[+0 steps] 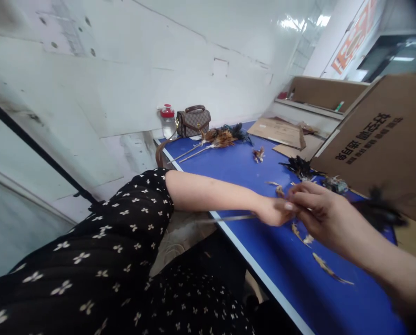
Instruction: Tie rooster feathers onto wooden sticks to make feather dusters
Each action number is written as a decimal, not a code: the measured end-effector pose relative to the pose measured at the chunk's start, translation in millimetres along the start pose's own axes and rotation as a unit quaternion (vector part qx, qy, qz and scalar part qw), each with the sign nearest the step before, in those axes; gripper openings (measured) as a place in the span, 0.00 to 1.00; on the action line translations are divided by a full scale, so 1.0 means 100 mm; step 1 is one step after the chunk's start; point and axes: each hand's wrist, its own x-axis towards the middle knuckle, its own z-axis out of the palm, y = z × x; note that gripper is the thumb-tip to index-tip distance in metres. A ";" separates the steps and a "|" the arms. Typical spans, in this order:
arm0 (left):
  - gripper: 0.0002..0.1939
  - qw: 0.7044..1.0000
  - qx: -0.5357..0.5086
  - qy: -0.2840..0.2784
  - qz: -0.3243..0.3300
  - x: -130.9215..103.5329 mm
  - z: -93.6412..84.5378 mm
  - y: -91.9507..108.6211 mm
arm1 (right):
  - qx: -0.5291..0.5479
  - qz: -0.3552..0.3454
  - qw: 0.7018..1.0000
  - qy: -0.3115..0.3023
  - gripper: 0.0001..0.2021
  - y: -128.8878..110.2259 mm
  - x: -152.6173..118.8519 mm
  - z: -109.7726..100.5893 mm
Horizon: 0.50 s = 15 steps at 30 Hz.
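Note:
My left hand (274, 212) is closed round a thin stick (236, 217), which juts out leftward past the table's edge. My right hand (318, 207) meets it, thumb and fingers pinched together at the left fingertips; what they pinch is too small or hidden to name. Beyond my right wrist is a blurred bunch of black feathers (380, 210); whether it joins the stick is hidden. Loose brown and cream feathers (328, 270) lie on the blue tabletop (264, 260) below the hands. Behind them sits a pile of black feathers (299, 167) beside a greyish clump (335, 184).
Feather dusters (218, 138) with thin sticks lie at the back left, near a checked handbag (194, 122) and a red-lidded bottle (168, 123). A small brown feather tuft (258, 154) lies mid-table. Flat cardboard (278, 131) and a large carton (385, 144) stand along the far right.

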 end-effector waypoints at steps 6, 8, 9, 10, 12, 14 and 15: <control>0.05 0.975 -0.181 0.116 -0.051 -0.03 -0.03 0.09 | 0.358 0.068 0.881 0.302 0.20 -0.01 -0.10 0.57; 0.09 0.942 -0.301 0.108 -0.102 -0.08 0.09 0.14 | 0.495 0.049 0.767 0.405 0.24 0.06 -0.11 0.73; 0.12 0.919 -0.360 0.108 -0.120 -0.10 0.16 0.17 | 0.535 0.051 0.715 0.446 0.26 0.08 -0.13 0.78; 0.14 0.893 -0.416 0.110 -0.131 -0.13 0.24 0.21 | 0.559 0.061 0.677 0.475 0.27 0.11 -0.15 0.82; 0.16 0.845 -0.508 0.101 -0.134 -0.19 0.38 0.28 | 0.572 0.103 0.632 0.512 0.26 0.13 -0.21 0.86; 0.17 0.804 -0.576 0.079 -0.124 -0.28 0.50 0.36 | 0.565 0.144 0.620 0.526 0.25 0.12 -0.28 0.89; 0.19 0.789 -0.599 0.074 -0.118 -0.32 0.54 0.39 | 0.559 0.159 0.620 0.527 0.25 0.10 -0.32 0.90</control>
